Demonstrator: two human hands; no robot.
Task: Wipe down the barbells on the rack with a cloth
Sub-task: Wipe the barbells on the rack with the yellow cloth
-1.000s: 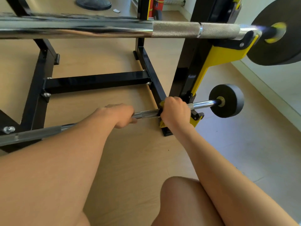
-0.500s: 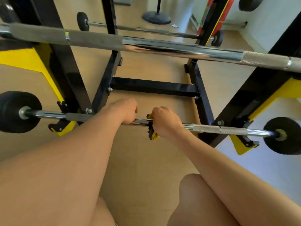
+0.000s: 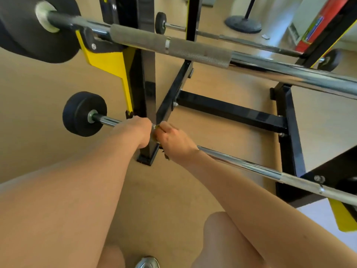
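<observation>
A low chrome barbell (image 3: 251, 168) lies across the black and yellow rack (image 3: 148, 93), with a small black plate (image 3: 83, 114) on its left end. My left hand (image 3: 135, 132) is closed around this bar just right of the plate. Touching it, my right hand (image 3: 173, 142) grips a dark yellowish cloth (image 3: 166, 155) wrapped on the same bar, beside the left upright. Only scraps of the cloth show under the fingers. A higher barbell (image 3: 193, 50) with knurled sections and a large black plate (image 3: 29, 29) crosses the top of the view.
A third barbell (image 3: 241, 40) rests further back. The rack's black floor beams (image 3: 231, 111) run beneath the bars. A round black stand base (image 3: 243, 24) and a red object (image 3: 318, 26) sit at the back right. My knees (image 3: 228, 240) are at the bottom edge.
My right hand slid the cloth leftwards along the low bar, from the right upright to the left one. My left hand moved left too, and my view swung left.
</observation>
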